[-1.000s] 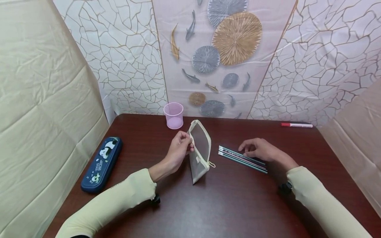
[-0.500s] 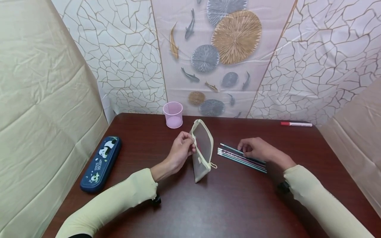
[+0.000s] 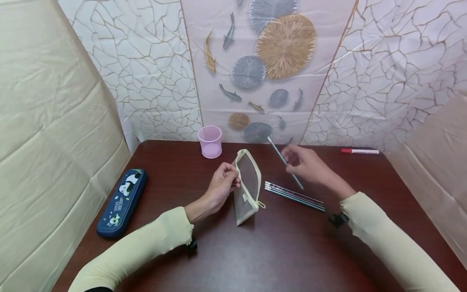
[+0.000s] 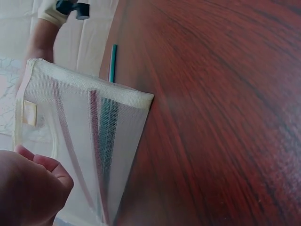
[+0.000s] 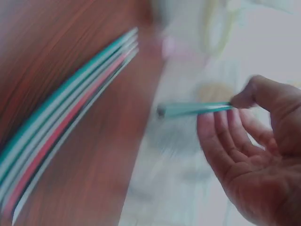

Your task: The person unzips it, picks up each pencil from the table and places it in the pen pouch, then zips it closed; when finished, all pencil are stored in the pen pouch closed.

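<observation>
My left hand (image 3: 216, 184) pinches the rim of a cream mesh zip pouch (image 3: 243, 206), which stands upright on the table with its mouth gaping. Through the mesh in the left wrist view, reddish and teal long shapes show; I cannot tell whether they lie inside or behind it. My right hand (image 3: 308, 165) holds a teal pencil (image 3: 276, 151) between thumb and fingers, tilted in the air right of the pouch. Below that hand, several pencils (image 3: 292, 196) lie side by side on the table. The right wrist view is blurred.
At the left lies a dark blue panda pencil case (image 3: 122, 202). A pink cup (image 3: 210, 142) stands at the back, behind the pouch. Near the back right edge of the brown table (image 3: 255, 255) lies a red-and-white marker (image 3: 360, 151). Patterned cloth hangs behind.
My right hand has separated one teal pencil from the row and lifted it up off the table. The left hand still holds the pouch in nearly the same place.
</observation>
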`<move>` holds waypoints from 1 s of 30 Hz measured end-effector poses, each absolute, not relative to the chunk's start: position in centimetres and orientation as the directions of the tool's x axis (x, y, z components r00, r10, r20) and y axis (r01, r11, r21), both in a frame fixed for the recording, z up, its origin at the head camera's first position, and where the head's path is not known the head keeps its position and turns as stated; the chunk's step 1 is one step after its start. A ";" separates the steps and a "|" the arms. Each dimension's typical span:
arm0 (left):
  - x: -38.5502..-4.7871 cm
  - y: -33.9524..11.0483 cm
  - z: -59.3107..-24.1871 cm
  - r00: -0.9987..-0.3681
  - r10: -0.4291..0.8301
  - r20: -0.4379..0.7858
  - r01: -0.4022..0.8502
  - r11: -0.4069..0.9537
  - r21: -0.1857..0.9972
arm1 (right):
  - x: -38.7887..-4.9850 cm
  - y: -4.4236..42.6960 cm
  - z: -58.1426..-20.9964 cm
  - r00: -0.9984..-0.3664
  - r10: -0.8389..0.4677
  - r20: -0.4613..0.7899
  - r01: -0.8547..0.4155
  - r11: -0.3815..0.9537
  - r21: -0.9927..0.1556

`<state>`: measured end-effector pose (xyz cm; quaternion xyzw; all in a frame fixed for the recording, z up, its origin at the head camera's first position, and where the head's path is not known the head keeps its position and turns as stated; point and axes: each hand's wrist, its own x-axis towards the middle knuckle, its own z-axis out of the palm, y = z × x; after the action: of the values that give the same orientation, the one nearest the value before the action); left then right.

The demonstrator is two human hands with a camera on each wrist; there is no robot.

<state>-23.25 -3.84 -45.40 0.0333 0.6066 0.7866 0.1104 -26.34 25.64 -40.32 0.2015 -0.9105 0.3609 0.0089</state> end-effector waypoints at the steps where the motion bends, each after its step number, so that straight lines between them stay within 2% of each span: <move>1: -23.3 -3.8 -45.4 -0.973 0.214 -0.081 -0.133 -0.238 0.962 | -26.3 24.9 -39.9 -0.919 -0.355 0.170 -0.361 0.589 -0.723; 5: -23.3 -3.6 -45.4 -0.975 0.209 -0.079 -0.129 -0.239 0.962 | -25.5 21.6 -38.6 -0.932 -0.333 0.146 -0.238 0.258 -0.936; 7: -23.4 -3.4 -45.3 -0.976 0.205 -0.073 -0.121 -0.237 0.964 | -25.1 20.3 -38.5 -0.939 -0.316 0.135 -0.184 0.131 -0.974; 10: -23.4 -3.2 -45.2 -0.978 0.198 -0.066 -0.113 -0.233 0.966 | -24.6 18.6 -38.6 -0.951 -0.283 0.124 -0.140 0.035 -0.990; 25: -23.3 -2.8 -44.9 -0.983 0.171 -0.060 -0.097 -0.220 0.971 | -23.1 16.0 -40.9 -0.954 -0.299 -0.007 -0.063 0.223 -0.973; 30: -23.2 -2.7 -45.1 -0.983 0.173 -0.064 -0.103 -0.231 0.968 | -23.0 15.6 -41.4 -0.965 -0.263 -0.021 -0.043 0.238 -0.970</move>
<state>-23.22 -2.71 -45.13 0.0283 0.6139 0.7840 0.0879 -22.97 15.57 -41.41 0.0979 -0.7817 0.6093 -0.0900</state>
